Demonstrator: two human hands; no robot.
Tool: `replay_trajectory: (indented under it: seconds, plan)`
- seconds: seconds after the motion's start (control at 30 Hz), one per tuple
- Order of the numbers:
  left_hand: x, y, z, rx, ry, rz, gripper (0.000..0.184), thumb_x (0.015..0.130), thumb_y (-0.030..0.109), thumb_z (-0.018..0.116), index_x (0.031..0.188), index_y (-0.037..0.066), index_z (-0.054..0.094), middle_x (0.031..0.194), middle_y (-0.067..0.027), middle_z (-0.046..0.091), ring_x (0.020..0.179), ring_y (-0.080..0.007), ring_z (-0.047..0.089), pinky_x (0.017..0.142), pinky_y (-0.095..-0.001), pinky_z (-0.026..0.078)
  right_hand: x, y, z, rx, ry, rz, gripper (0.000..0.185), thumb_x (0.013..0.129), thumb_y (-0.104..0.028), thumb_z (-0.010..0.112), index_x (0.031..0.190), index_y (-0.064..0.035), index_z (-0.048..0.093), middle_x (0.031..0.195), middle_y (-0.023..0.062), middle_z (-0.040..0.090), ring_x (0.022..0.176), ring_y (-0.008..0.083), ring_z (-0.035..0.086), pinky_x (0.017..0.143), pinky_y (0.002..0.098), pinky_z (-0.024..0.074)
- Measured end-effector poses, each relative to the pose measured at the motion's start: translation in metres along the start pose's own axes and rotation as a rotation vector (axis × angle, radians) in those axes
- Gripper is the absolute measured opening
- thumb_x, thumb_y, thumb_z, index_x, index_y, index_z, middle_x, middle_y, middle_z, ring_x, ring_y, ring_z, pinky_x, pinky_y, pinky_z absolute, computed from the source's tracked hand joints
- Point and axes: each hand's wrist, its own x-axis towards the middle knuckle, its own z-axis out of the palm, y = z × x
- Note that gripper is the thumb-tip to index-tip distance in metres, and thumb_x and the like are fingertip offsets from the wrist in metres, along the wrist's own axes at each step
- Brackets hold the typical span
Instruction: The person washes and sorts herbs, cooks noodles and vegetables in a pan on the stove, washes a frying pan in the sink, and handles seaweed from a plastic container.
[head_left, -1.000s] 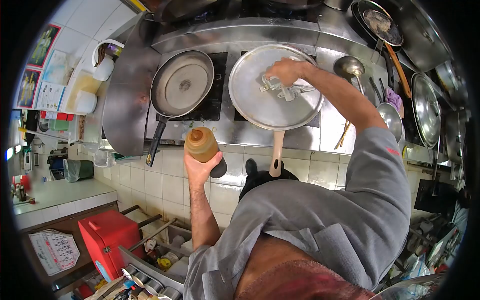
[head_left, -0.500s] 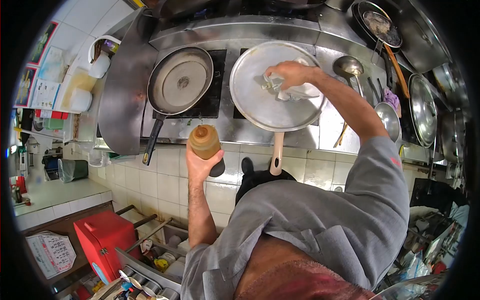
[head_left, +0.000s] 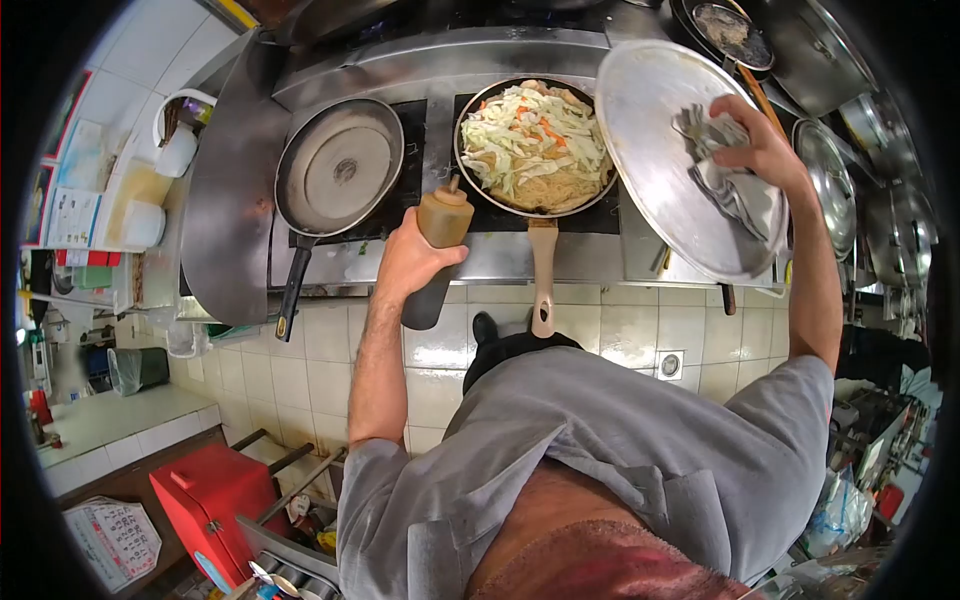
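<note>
My left hand is wrapped round a squeeze bottle of brown liquid, its nozzle tilted toward the cooking pan. My right hand grips a large flat metal lid through a folded grey-white cloth. The lid hangs tilted to the right of the frying pan, which has a beige handle and sits on the stove. Shredded cabbage, carrot strips and pale noodles fill that pan. Whatever knob the cloth wraps on the lid is hidden.
A second frying pan with a black handle rests on the left burner, beside a steel side shield. More pans and a glass lid crowd the right. Behind at lower left are a red box and metal rails.
My right hand has lifted the lid off the pan and swung it right, uncovering the noodles and cabbage. My left hand has brought the bottle up and closer to that pan.
</note>
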Motion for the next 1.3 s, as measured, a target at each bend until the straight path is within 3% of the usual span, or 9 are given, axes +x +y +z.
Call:
replay_trajectory:
  seconds: [0.17, 0.23, 0.47, 0.6, 0.8, 0.93, 1.07, 1.3]
  plan:
    - [0.025, 0.012, 0.005, 0.082, -0.076, 0.006, 0.069, 0.053, 0.031, 0.075, 0.107, -0.003, 0.047, 0.098, -0.0193, 0.060, 0.092, -0.0315, 0.059, 0.081, -0.0373, 0.045, -0.054, 0.004, 0.001, -0.044, -0.004, 0.127, 0.045, 0.059, 0.003, 0.066, 0.099, -0.0066, 0.046, 0.077, 0.0067, 0.055, 0.076, 0.0162, 0.052, 0.068, 0.0309, 0.0409]
    - [0.029, 0.023, 0.004, 0.133, -0.061, -0.026, 0.061, 0.055, 0.026, 0.076, 0.104, 0.000, 0.050, 0.097, -0.0146, 0.060, 0.090, -0.0252, 0.058, 0.081, -0.0334, 0.044, -0.068, 0.002, 0.006, -0.034, -0.038, 0.158, 0.044, 0.060, 0.005, 0.065, 0.098, -0.0064, 0.045, 0.078, 0.0105, 0.057, 0.074, 0.0180, 0.054, 0.066, 0.0319, 0.0426]
    - [0.040, 0.040, 0.018, 0.035, -0.073, 0.068, 0.063, 0.055, 0.025, 0.076, 0.106, -0.001, 0.051, 0.099, -0.0154, 0.059, 0.091, -0.0254, 0.058, 0.081, -0.0333, 0.044, -0.107, 0.015, 0.025, 0.005, -0.143, 0.350, 0.045, 0.059, 0.000, 0.068, 0.097, -0.0072, 0.045, 0.076, 0.0128, 0.057, 0.071, 0.0241, 0.056, 0.064, 0.0346, 0.0428]
    - [0.059, 0.045, 0.018, 0.134, -0.138, 0.080, 0.063, 0.054, 0.026, 0.074, 0.106, -0.001, 0.052, 0.102, -0.0171, 0.059, 0.093, -0.0268, 0.058, 0.083, -0.0338, 0.044, -0.119, 0.023, 0.033, -0.001, -0.118, 0.318, 0.045, 0.057, -0.002, 0.068, 0.096, -0.0070, 0.046, 0.076, 0.0135, 0.056, 0.073, 0.0287, 0.055, 0.065, 0.0371, 0.0415]
    - [0.114, 0.048, 0.025, 0.358, -0.202, 0.014, 0.075, 0.049, 0.033, 0.072, 0.109, -0.006, 0.050, 0.102, -0.0224, 0.059, 0.095, -0.0317, 0.058, 0.083, -0.0360, 0.046, -0.135, 0.031, 0.041, 0.010, -0.140, 0.338, 0.045, 0.057, -0.002, 0.068, 0.096, -0.0075, 0.046, 0.074, 0.0131, 0.055, 0.072, 0.0285, 0.054, 0.063, 0.0367, 0.0409]
    - [0.141, 0.073, 0.032, 0.463, -0.206, 0.017, 0.073, 0.047, 0.034, 0.072, 0.108, -0.002, 0.053, 0.101, -0.0196, 0.060, 0.093, -0.0289, 0.059, 0.081, -0.0344, 0.046, -0.138, 0.034, 0.048, -0.007, -0.147, 0.351, 0.046, 0.057, -0.003, 0.069, 0.096, -0.0076, 0.045, 0.074, 0.0133, 0.054, 0.072, 0.0282, 0.054, 0.063, 0.0367, 0.0404]
    - [0.136, 0.108, 0.043, 0.622, -0.242, 0.093, 0.078, 0.049, 0.035, 0.070, 0.112, -0.004, 0.048, 0.101, -0.0207, 0.060, 0.093, -0.0297, 0.059, 0.082, -0.0361, 0.045, -0.134, 0.030, 0.049, -0.031, -0.126, 0.328, 0.045, 0.058, -0.003, 0.069, 0.096, -0.0079, 0.045, 0.076, 0.0141, 0.054, 0.075, 0.0296, 0.053, 0.065, 0.0374, 0.0400]
    - [0.086, 0.110, 0.055, 0.706, -0.400, 0.180, 0.074, 0.050, 0.034, 0.071, 0.110, -0.004, 0.049, 0.101, -0.0223, 0.059, 0.094, -0.0322, 0.058, 0.083, -0.0376, 0.045, -0.133, 0.036, 0.050, 0.005, -0.110, 0.314, 0.045, 0.058, -0.002, 0.068, 0.096, -0.0071, 0.045, 0.077, 0.0147, 0.055, 0.077, 0.0313, 0.053, 0.067, 0.0381, 0.0400]
